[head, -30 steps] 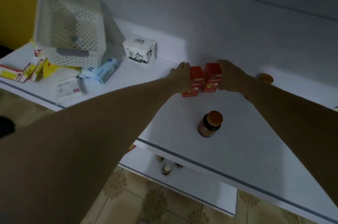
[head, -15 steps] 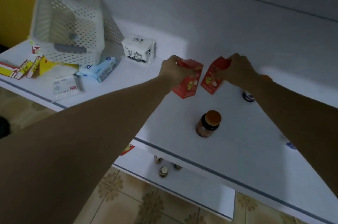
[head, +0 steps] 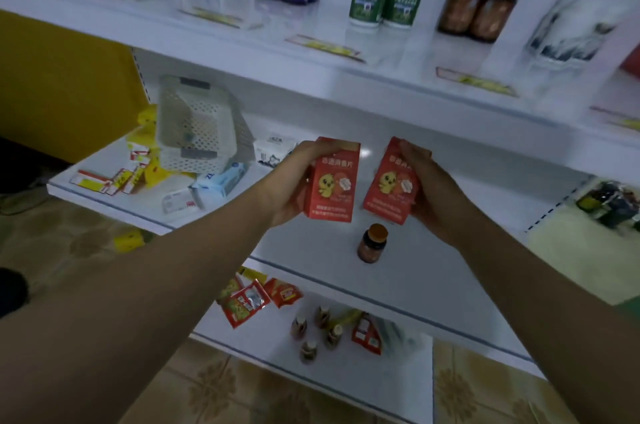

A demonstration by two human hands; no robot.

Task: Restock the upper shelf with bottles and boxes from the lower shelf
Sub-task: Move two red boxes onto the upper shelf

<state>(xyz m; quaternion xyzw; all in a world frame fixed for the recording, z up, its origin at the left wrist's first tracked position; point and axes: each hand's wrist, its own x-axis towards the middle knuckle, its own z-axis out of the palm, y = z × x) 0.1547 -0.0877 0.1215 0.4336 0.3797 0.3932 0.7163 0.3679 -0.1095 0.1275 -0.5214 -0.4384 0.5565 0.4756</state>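
The left hand [head: 292, 189] is gripping a red box [head: 332, 182], and the right hand [head: 431, 193] is gripping a second red box [head: 391, 181] at its three o'clock. A brown bottle [head: 372, 244] is standing on the shelf [head: 436, 271] at six o'clock from them.

White shelves [head: 415, 278] fill the view in three tiers, each edged at the front with a thin grey-blue line. A white back panel [head: 346, 111] closes them behind. A yellow wall [head: 69, 87] stands at the left. The floor [head: 221, 385] is beige tile with a brown flower pattern. The light is dim.
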